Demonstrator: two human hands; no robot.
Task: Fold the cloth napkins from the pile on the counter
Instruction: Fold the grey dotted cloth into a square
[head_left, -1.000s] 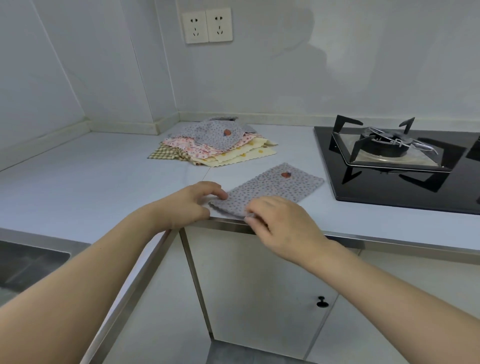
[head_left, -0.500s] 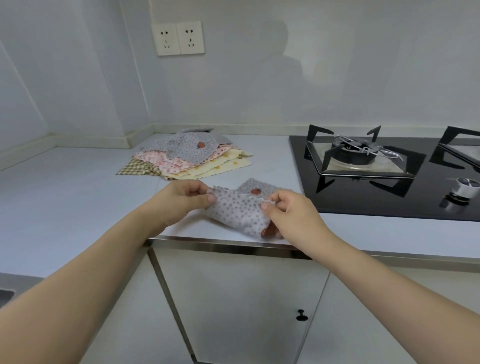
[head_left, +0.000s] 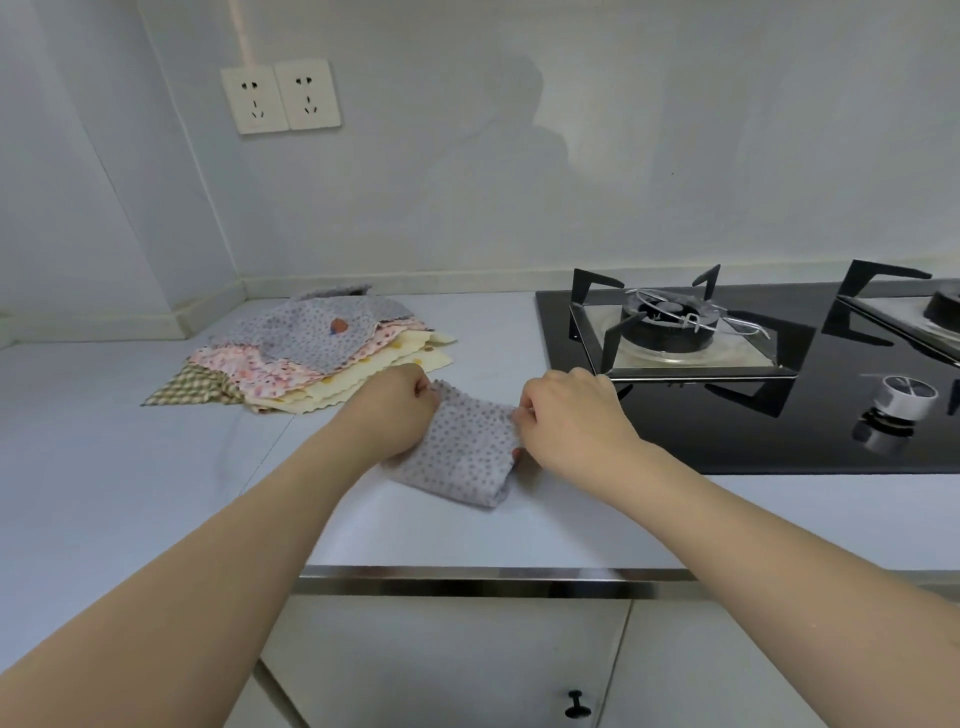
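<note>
Left hand (head_left: 395, 410) and right hand (head_left: 566, 415) each pinched far corners of grey dotted napkin (head_left: 462, 457), probably to align fold; pile (head_left: 311, 358) waited far left on counter (head_left: 130, 467).

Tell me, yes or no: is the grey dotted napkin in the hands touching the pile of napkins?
No, the grey dotted napkin lies apart from the pile, with bare counter between them.

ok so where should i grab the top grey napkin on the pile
Take the top grey napkin by its scalloped near edge, coming from the front right. That edge lies loose over the pink napkin, so a pinch grip there probably lifts only one layer. Both hands are busy on the folded napkin.
</note>
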